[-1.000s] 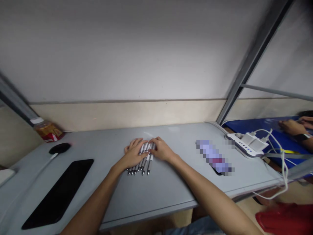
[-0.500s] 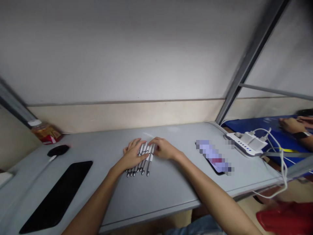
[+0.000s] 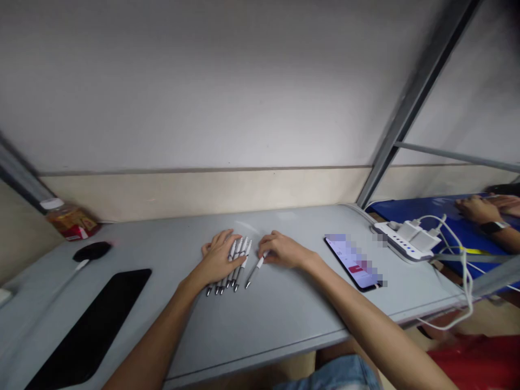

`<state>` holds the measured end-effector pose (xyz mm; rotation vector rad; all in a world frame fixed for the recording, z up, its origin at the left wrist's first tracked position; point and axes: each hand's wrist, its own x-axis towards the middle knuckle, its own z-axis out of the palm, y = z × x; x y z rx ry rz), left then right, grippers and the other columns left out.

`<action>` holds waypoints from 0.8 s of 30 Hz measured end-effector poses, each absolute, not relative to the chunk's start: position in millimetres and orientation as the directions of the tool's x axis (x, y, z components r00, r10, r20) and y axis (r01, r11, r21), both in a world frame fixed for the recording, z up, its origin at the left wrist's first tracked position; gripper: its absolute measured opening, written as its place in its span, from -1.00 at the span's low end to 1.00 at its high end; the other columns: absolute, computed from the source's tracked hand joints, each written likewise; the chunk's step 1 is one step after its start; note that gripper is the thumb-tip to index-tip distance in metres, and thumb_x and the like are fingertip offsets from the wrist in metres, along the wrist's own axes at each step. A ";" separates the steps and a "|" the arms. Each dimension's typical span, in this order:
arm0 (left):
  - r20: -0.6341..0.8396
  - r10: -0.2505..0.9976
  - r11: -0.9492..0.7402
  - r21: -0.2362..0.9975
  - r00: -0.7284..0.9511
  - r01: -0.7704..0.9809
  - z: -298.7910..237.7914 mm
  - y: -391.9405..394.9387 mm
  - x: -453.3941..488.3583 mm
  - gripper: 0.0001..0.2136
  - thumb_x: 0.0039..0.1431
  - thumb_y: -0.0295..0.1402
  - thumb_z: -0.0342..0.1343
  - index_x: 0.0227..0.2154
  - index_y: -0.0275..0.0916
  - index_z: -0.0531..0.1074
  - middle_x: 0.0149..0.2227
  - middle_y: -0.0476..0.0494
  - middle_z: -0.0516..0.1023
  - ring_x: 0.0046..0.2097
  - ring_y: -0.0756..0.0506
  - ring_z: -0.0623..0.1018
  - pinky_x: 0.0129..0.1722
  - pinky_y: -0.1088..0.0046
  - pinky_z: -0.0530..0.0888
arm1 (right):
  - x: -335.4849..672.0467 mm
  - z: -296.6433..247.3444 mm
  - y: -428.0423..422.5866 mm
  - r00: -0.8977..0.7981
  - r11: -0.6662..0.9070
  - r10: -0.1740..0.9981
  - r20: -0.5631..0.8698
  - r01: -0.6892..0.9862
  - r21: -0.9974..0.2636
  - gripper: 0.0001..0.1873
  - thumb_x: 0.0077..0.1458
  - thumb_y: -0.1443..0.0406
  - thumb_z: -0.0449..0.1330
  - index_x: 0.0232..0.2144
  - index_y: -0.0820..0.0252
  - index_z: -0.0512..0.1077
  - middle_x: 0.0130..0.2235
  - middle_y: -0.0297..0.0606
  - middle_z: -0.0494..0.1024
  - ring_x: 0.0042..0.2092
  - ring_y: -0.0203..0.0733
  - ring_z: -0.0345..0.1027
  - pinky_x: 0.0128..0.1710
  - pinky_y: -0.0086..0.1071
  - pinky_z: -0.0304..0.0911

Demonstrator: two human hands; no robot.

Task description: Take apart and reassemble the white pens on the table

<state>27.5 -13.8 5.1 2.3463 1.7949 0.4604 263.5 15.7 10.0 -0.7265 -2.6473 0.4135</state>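
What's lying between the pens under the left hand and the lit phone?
Head view: only the right hand, fingertips on one lone pen, lies between them; the tabletop there is otherwise bare.

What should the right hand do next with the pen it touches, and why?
Probably slide the single pen to the right: the right hand rests on its upper end, while its tip lies close to the row of pens held flat under the left hand.
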 end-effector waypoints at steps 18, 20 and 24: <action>0.261 0.929 -0.327 0.244 0.263 0.913 -1.7 -13.3 26.2 -0.54 0.05 -0.08 0.08 0.03 -0.07 0.31 0.23 -0.21 0.20 0.22 -0.32 0.19 0.11 -0.03 0.12 | 277.7 9.6 14.1 -0.657 0.712 0.692 0.299 0.554 -0.431 -0.85 0.18 0.33 0.14 -0.20 0.12 0.48 -0.22 -0.23 0.56 -0.10 -0.15 0.32 -0.07 -0.27 -0.01; 0.260 0.927 -0.330 0.227 0.269 0.916 -2.2 -13.7 28.2 -0.55 0.04 -0.11 0.10 0.02 -0.05 0.32 0.23 -0.20 0.21 0.23 -0.32 0.17 0.11 -0.04 0.11 | 279.2 11.4 13.7 -0.646 0.701 0.702 0.299 0.555 -0.447 -0.85 0.18 0.35 0.14 -0.20 0.12 0.48 -0.23 -0.24 0.56 -0.13 -0.16 0.34 -0.07 -0.27 0.00; 0.246 0.937 -0.305 0.231 0.248 0.924 -0.4 -14.0 29.3 -0.56 0.02 -0.16 0.11 0.01 -0.05 0.32 0.22 -0.19 0.21 0.23 -0.33 0.17 0.10 -0.06 0.11 | 280.4 15.4 11.4 -0.614 0.679 0.725 0.312 0.561 -0.474 -0.85 0.17 0.36 0.14 -0.22 0.13 0.48 -0.24 -0.24 0.57 -0.14 -0.17 0.34 -0.07 -0.27 0.02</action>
